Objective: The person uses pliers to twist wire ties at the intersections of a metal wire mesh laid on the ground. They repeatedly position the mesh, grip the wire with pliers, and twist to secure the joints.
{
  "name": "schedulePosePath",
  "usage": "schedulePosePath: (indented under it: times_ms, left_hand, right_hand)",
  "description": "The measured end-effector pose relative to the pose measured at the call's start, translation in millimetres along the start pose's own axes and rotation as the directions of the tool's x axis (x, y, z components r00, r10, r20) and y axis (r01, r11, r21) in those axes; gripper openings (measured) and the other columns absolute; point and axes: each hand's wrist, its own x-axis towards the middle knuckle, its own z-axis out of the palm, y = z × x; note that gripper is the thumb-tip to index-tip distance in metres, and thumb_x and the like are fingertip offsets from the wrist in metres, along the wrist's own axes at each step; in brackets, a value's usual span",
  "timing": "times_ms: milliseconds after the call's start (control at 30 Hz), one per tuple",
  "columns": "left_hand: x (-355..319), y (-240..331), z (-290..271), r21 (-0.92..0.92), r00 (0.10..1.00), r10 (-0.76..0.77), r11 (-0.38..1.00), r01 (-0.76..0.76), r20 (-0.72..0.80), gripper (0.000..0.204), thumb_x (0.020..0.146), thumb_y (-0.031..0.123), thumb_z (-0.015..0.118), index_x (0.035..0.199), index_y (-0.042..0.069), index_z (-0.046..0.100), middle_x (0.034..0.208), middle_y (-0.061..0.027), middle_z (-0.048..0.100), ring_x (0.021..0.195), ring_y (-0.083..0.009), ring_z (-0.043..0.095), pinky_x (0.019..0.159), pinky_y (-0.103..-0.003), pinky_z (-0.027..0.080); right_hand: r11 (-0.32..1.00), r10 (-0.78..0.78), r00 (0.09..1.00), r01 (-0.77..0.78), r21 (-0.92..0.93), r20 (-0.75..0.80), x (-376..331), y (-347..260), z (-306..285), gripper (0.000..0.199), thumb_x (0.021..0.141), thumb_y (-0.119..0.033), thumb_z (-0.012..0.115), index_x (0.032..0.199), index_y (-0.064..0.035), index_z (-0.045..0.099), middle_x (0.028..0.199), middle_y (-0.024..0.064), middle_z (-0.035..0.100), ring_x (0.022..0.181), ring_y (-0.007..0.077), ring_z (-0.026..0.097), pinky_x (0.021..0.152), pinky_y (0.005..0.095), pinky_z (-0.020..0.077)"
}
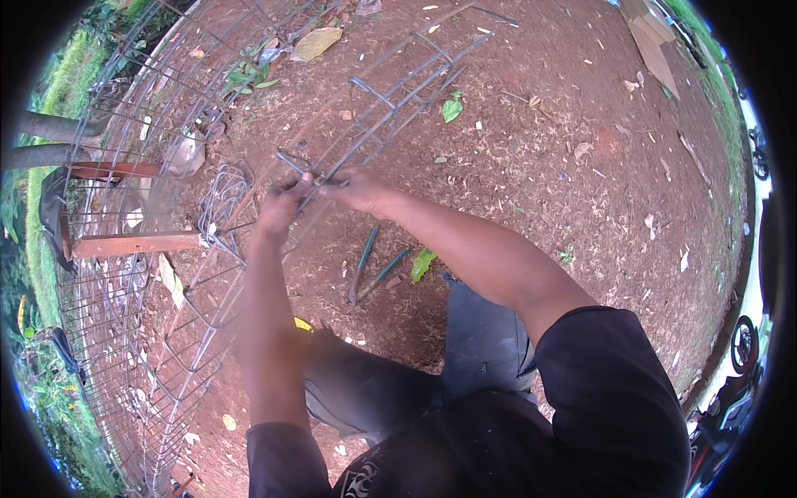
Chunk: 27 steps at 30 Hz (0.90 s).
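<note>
One left hand (284, 206) and one right hand (357, 191) have one two-handled tool (361, 269) at five o'clock, two wooden bars (137, 243) at nine.

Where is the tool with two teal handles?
In the head view, the teal-handled tool lies on reddish-brown dirt near the middle, just left of a bright green leaf and below the bare right hand in the picture.
</note>
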Motion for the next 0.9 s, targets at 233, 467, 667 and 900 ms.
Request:
schedulePosePath:
  times_ms: [233,467,667,900]
  left_hand:
    - [3.9,9.9,-8.4,-0.085,0.979,-0.196,0.978,0.192,-0.049,0.039,0.085,0.044,0.065,0.093,0.005,0.067,0.076,-0.0025,0.063,0.064,-0.0127,0.052,0.059,-0.026,0.037]
    - [-7.5,-2.6,0.9,0.217,0.995,0.099,0.972,-0.096,-0.005,0.051,0.077,0.049,0.073,0.102,0.004,0.069,0.085,-0.0076,0.067,0.071,-0.0140,0.057,0.064,-0.028,0.041]
    - [-4.6,-9.4,1.6,0.310,0.991,0.090,0.949,-0.054,-0.103,0.053,0.081,0.055,0.065,0.099,0.006,0.071,0.079,-0.0071,0.066,0.069,-0.0157,0.057,0.068,-0.030,0.043]
    - [13.0,-17.4,3.2,0.164,0.975,0.002,0.986,0.035,-0.222,0.062,0.078,0.059,0.064,0.096,0.000,0.070,0.071,-0.0062,0.061,0.065,-0.0163,0.055,0.063,-0.030,0.042]
  right_hand:
    - [0.997,-0.031,0.999,0.031,-0.076,0.006,7.2,6.1,4.4,0.040,0.081,-0.030,0.073,0.108,-0.0017,0.066,0.103,0.0140,0.065,0.092,0.0197,0.060,0.079,0.0329,0.0489]
    - [0.995,-0.056,0.996,0.050,0.081,0.069,24.0,29.2,-2.5,0.038,0.077,-0.031,0.078,0.102,-0.0038,0.070,0.103,0.0115,0.067,0.097,0.0209,0.060,0.085,0.0360,0.0456]
    - [0.991,0.035,0.983,-0.057,0.118,0.180,23.0,26.6,-6.2,0.037,0.080,-0.015,0.071,0.114,-0.0043,0.064,0.094,0.0101,0.064,0.084,0.0181,0.059,0.069,0.0324,0.0477]
    - [0.998,0.067,0.997,-0.068,0.014,0.044,19.1,19.0,4.1,0.041,0.077,0.009,0.055,0.116,0.0006,0.061,0.083,0.0088,0.060,0.066,0.0135,0.054,0.054,0.0279,0.0441]
